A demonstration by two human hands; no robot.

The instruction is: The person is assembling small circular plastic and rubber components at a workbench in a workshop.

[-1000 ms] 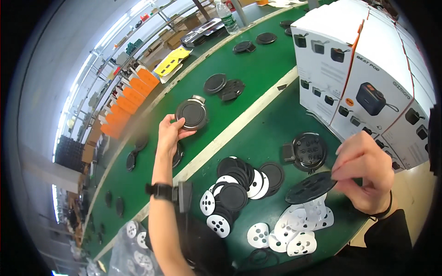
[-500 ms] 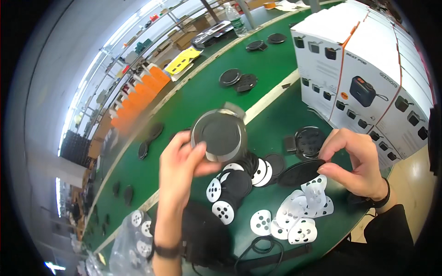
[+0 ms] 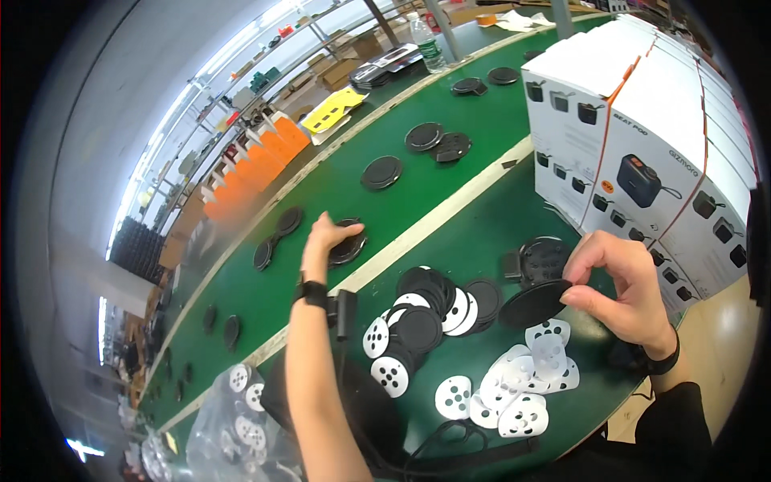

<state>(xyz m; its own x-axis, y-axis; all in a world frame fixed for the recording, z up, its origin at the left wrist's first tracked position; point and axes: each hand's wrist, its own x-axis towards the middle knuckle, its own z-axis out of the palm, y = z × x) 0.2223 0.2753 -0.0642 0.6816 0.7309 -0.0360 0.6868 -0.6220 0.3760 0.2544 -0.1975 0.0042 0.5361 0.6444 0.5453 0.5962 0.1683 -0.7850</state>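
My left hand [image 3: 323, 243] reaches out over the green belt. Its thumb lies across a round black device [image 3: 350, 244] and its fingers are at that device's left edge, partly hidden. Between thumb and fingertips, my right hand [image 3: 614, 285] pinches a thin black disc [image 3: 534, 305], held tilted above the table. Just behind this disc lies another round black device [image 3: 541, 259] with a small block at its side. To the left is a loose pile of black discs [image 3: 419, 328] and white perforated discs [image 3: 389, 377]. Several translucent white perforated sheets [image 3: 498, 386] are scattered below my right hand.
White printed cartons [image 3: 622, 145] are stacked at the right. More round black devices [image 3: 381, 172] lie along the belt [image 3: 265, 305]. A clear plastic bag [image 3: 233, 434] of perforated discs sits at lower left, a black cable [image 3: 450, 434] near me. Orange dividers [image 3: 261, 165] stand beyond.
My left hand has gone from holding up a round device to another one on the belt. A device now lies farther up the belt. My right hand still holds the disc.
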